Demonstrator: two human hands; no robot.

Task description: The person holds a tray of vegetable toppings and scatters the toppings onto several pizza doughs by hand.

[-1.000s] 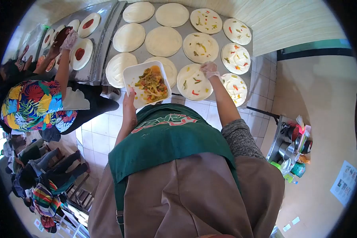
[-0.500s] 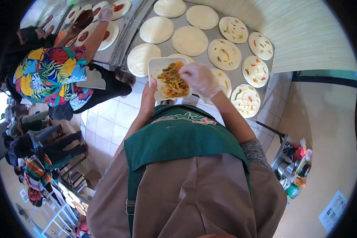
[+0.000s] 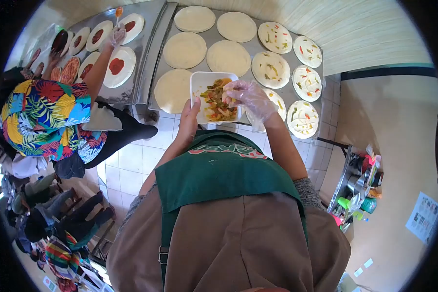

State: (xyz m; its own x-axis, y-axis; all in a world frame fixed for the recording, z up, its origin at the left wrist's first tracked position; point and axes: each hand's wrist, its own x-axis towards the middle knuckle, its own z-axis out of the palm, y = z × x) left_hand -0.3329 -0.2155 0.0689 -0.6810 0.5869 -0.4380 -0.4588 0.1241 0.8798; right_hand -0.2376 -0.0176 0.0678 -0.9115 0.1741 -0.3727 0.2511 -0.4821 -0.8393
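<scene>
My left hand (image 3: 189, 119) grips the near-left side of a white square container (image 3: 196, 86), thumb on its rim. Inside lies a mix of sliced vegetables (image 3: 214, 102) in green, red and yellow, wet with an oily juice. My right hand (image 3: 253, 101), in a clear plastic glove, is over the container's right side, its fingertips pinched together on some vegetable strips. Beyond the container, pale flat dough rounds (image 3: 228, 58) lie in rows on a metal table (image 3: 156, 73). Rounds on the right, such as one dough round (image 3: 271, 69), carry scattered vegetable pieces; those on the left are plain.
To the left, a co-worker in a floral shirt (image 3: 48, 114) reaches over another metal table (image 3: 143, 44) with red-sauced dough rounds (image 3: 119, 66). More people (image 3: 73, 219) are at the lower left. A cluttered shelf (image 3: 357, 187) stands at the right by the wall.
My right fingers have drawn closer together over the vegetables. The view has shifted, and the container now appears slightly further right. The co-worker's gloved hand now holds up a sauce-covered spoon.
</scene>
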